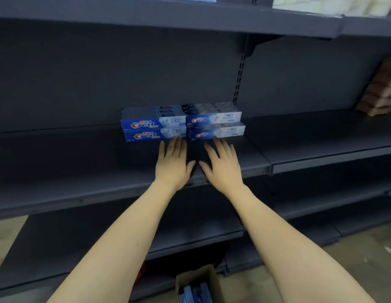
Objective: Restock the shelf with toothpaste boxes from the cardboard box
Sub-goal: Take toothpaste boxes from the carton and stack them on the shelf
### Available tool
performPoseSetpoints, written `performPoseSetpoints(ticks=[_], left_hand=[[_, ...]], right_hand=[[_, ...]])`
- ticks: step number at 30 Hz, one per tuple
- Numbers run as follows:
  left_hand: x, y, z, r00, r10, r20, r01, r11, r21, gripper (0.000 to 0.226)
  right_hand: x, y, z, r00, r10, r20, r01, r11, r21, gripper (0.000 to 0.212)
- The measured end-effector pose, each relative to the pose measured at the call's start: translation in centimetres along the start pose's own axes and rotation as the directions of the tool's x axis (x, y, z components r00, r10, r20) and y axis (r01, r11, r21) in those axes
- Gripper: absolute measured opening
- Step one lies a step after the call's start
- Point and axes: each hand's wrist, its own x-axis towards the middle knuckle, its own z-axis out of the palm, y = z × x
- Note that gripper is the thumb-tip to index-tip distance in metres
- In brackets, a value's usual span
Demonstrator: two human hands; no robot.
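toothpaste boxes (182,122) sit stacked two high in two columns at the middle of the shelf (80,162), toward its back. left hand (172,165) and right hand (221,165) lie flat with fingers released, tips at the lower boxes' fronts, seemingly squaring them. next move likely calls for reaching down to the cardboard box (197,285) on the floor, where more remain.

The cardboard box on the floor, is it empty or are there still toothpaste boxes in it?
Not empty. The cardboard box stands open, and blue toothpaste boxes show inside it.
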Motion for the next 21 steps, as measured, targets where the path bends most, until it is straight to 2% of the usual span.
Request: performPoseSetpoints(ticks=[6,11,16,21], left_hand=[[-5.2,4.3,2.2,0.997,0.075,-0.034,-0.076,0.996,-0.045,0.065],[-9.9,7.6,5.5,0.994,0.113,0.016,-0.113,0.993,0.031,0.064],[-14.6,9.1,10.1,0.962,0.138,0.237,-0.14,0.99,-0.009,0.063],[-18.2,10.2,15.1,0.894,0.159,0.418,-0.149,0.987,-0.059,0.064]], right_hand=[[-7.0,1.7,0.0,1.0,0.023,0.005,-0.023,0.999,0.026,0.055],[-13.8,3.3,1.6,0.993,0.075,0.093,-0.078,0.996,0.032,0.059],[-20.7,4.4,4.5,0.96,0.123,0.252,-0.143,0.988,0.062,0.059],[-26.9,5.0,8.3,0.886,0.171,0.431,-0.22,0.973,0.067,0.058]])
